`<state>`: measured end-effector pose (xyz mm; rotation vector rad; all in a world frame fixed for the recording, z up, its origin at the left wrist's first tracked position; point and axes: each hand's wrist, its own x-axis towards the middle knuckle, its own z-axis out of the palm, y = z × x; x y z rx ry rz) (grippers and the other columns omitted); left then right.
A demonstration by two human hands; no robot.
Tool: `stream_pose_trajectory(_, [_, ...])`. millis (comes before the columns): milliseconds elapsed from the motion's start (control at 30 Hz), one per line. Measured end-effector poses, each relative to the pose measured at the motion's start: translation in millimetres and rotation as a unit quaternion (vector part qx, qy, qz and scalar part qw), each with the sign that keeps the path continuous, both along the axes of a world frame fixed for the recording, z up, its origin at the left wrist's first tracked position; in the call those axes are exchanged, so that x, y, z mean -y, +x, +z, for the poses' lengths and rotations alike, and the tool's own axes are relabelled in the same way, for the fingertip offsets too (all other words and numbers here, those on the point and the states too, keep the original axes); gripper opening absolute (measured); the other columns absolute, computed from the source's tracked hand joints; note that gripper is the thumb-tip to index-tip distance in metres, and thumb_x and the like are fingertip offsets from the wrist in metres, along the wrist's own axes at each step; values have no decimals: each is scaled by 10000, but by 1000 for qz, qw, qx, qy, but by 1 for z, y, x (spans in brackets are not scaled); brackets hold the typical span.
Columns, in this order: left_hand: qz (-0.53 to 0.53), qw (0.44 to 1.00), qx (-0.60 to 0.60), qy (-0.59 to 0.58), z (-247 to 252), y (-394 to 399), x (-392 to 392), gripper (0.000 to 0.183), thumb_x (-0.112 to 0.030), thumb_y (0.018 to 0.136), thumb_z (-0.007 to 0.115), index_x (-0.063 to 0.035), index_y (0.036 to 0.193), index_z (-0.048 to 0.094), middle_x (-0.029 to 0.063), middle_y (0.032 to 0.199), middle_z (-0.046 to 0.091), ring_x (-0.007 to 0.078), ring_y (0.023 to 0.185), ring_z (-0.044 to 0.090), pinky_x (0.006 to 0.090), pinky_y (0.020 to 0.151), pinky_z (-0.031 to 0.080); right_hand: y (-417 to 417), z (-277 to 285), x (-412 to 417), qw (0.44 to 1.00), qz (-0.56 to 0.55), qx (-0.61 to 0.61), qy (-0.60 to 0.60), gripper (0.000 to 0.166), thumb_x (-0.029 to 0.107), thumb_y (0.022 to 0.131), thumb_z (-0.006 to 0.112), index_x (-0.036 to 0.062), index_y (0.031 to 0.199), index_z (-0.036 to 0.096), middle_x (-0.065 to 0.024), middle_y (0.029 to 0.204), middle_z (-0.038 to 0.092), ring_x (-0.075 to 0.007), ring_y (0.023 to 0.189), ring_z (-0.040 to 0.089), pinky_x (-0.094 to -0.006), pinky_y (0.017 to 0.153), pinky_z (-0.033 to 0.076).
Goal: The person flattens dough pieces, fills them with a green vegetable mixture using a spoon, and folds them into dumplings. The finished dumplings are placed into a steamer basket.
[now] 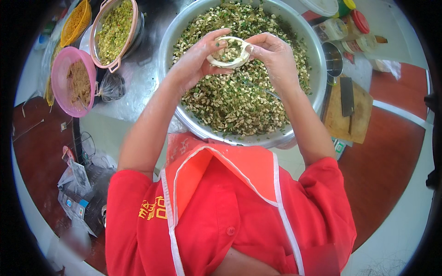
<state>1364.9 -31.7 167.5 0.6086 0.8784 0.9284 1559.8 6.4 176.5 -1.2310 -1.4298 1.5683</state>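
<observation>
My left hand (203,55) cups a round of white dough (228,62) from the left, its thumb reaching over the filling inside. With thumb and fingers, my right hand (271,55) pinches the dough's right rim. The dough is shaped like a shallow cup and holds diced pale cubes with green bits. Both hands are dusted with flour. Below them is a large metal basin (167,45) full of a chopped filling (231,103) of pale cubes, greens and darker strands. A metal utensil handle (272,94) lies in that filling, partly hidden by my right forearm.
At left stand a pink plastic bowl (57,82) of brown filling, a pink-rimmed colander (121,57) of yellow-green filling, a yellow basket (86,20) and a tied plastic bag (113,87). A cleaver (347,95) lies on a wooden board (336,120) at right, near a metal pot (334,58) and several jars (336,29).
</observation>
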Motion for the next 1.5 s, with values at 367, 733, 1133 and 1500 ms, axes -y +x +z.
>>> stream_pose_trajectory(367, [-24, 994, -104, 11, -7, 10, 16, 422, -186, 895, 468, -84, 1304, 467, 61, 1182, 532, 184, 1053, 559, 344, 838, 551, -7, -8, -3, 989, 98, 90, 70, 133, 94, 762, 638, 20, 872, 642, -110, 829, 655, -193, 768, 638, -306, 701, 488])
stream_pose_trajectory(733, [-82, 978, -171, 83, 8, -11, -2, 548, -356, 883, 528, -124, 1366, 412, 75, 1248, 517, 177, 1090, 547, 348, 862, 529, -12, 2, 4, 993, 15, 59, 97, 192, 66, 758, 632, 39, 943, 677, -118, 788, 665, -205, 713, 636, -290, 678, 487])
stream_pose_trajectory(1133, [-18, 985, -166, 33, -1, 6, 14, 464, -148, 846, 468, -97, 1307, 469, 72, 1167, 551, 181, 1041, 569, 359, 849, 532, -20, -7, 1, 973, 104, 125, 164, 151, 97, 779, 620, 30, 915, 626, -131, 819, 656, -238, 767, 649, -333, 703, 496])
stream_pose_trajectory(1500, [-160, 969, -177, 68, 1, -13, -11, 589, -207, 823, 511, -103, 1387, 382, 95, 1266, 507, 191, 1085, 565, 350, 861, 530, -23, -2, 1, 960, 93, 159, 212, 191, 120, 755, 635, 35, 923, 665, -115, 806, 660, -224, 739, 642, -305, 687, 487])
